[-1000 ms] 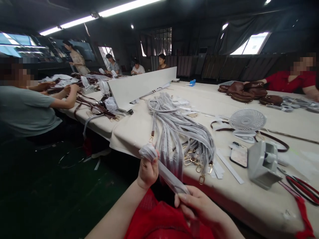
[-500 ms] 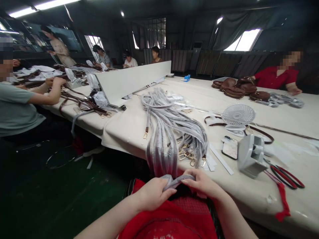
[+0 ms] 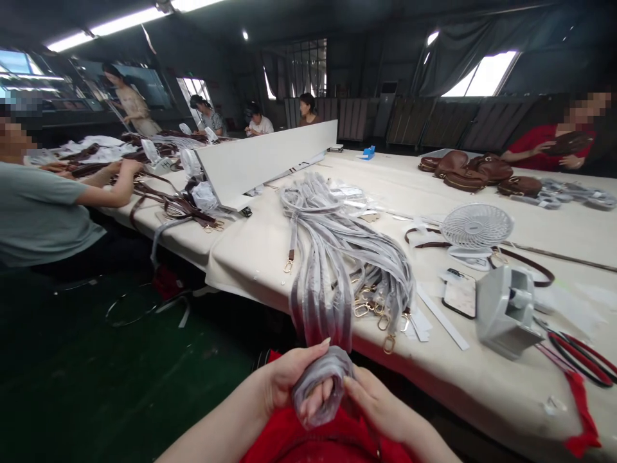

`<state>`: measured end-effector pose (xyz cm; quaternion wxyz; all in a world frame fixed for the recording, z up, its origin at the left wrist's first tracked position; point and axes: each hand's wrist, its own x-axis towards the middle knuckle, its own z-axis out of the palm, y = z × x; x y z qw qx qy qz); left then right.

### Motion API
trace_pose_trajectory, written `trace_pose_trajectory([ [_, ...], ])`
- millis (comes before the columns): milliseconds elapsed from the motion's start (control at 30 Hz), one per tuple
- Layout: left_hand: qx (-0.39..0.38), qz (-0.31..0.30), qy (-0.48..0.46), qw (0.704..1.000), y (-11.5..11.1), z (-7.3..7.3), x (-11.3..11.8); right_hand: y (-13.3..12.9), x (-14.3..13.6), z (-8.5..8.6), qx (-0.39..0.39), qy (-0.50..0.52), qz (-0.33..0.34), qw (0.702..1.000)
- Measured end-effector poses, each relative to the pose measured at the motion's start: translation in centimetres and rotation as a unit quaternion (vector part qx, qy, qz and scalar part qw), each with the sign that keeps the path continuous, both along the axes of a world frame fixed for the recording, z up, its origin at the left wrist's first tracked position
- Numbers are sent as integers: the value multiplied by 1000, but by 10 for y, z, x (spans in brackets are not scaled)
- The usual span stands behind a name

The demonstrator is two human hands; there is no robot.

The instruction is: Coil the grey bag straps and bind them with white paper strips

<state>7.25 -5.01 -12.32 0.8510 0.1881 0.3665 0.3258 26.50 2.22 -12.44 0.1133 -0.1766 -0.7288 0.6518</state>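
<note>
"So, what kind of room is it?"

"Dim, with dark walls, a green floor (image 3: 144, 366) and a lit tube light (image 3: 128, 22) at the upper left. Daylight shows at a window (image 3: 486, 74) on the right, beside a dark curtain (image 3: 446, 54)."

"And the surface?"

"A broad worktop (image 3: 260, 276) under a cream covering. A long white panel (image 3: 270, 161) stands on edge across it. Nearer, a heap of grey-wrapped straps (image 3: 328, 238) spreads out, some hanging over the front edge, with gold clasps (image 3: 383, 321) bunched at its right."

"Anything farther right?"

"A pale round fan (image 3: 477, 226), a phone (image 3: 459, 294) lying flat, a grey tape dispenser (image 3: 507, 312) just beside it, and scissors (image 3: 581, 358) with red and black handles. Brown bags (image 3: 463, 180) are piled near the far edge, where a co-worker in red (image 3: 525, 145) holds another. Across on the left, a person in a grey-green shirt (image 3: 38, 206) works among brown straps (image 3: 178, 206)."

"How are the wearer's hands?"

"Both are clamped on a coil (image 3: 332, 366) of grey-wrapped strap, held just off the front edge, above the lap. The left hand (image 3: 284, 379) cups one side, thumb along the top; the right hand (image 3: 373, 399) grips the other, thumb against the rim."

"What's in the middle of it?"

"Bent fingers (image 3: 315, 397) show through the opening; I can't tell for certain which hand they belong to."
</note>
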Motion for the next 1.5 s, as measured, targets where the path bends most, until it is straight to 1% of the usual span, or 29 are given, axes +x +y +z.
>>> trace_pose_trajectory([
  [67,-8,51,-46,998,3,-5,5,-8,-10,-8,-16,27,-36,999],
  [133,-13,95,-74,993,6,-8,11,-12,-17,-15,-56,41,-74,995],
  [200,-18,135,-57,989,9,-7,18,-11,-21,-21,-99,40,-83,991],
  [267,-24,167,1,986,12,-4,25,-5,-21,-24,-125,32,-84,988],
  [333,-7,208,90,974,14,-1,29,3,-18,-24,-136,18,-85,987],
  [367,15,241,144,960,16,0,31,6,-16,-24,-141,10,-86,986],
  [433,64,311,234,919,18,0,33,12,-11,-21,-152,-6,-81,985],
  [467,80,335,258,903,19,0,35,14,-8,-20,-158,-14,-75,984],
  [500,89,344,267,896,19,-1,37,16,-6,-19,-164,-21,-66,984],
  [533,92,339,264,898,20,-2,39,17,-4,-18,-168,-27,-55,984],
  [600,91,305,256,913,20,-5,45,19,0,-19,-176,-34,-33,983],
  [633,90,293,260,916,20,-6,47,19,1,-20,-180,-35,-25,983],
  [767,81,286,298,907,24,-13,55,21,4,-30,-195,-34,-18,980],
  [867,76,281,304,907,28,-19,57,23,7,-36,-214,-39,-9,976],
  [1000,94,260,328,903,28,-26,60,23,14,-35,-254,-56,16,965],
  [1067,100,254,332,903,26,-28,62,23,16,-34,-272,-61,18,960],
  [1133,104,259,335,900,23,-30,61,22,18,-36,-288,-61,-5,956],
  [1200,107,267,349,892,20,-30,58,23,19,-40,-300,-56,-56,951],
  [1267,114,261,365,887,17,-30,55,25,19,-46,-306,-52,-105,945],
  [1300,120,250,371,886,16,-30,54,26,19,-49,-308,-53,-119,943],
  [1400,137,211,387,887,14,-30,53,29,17,-54,-311,-60,-122,941],
  [1500,146,191,403,883,12,-31,56,29,13,-53,-301,-69,-116,944],
])
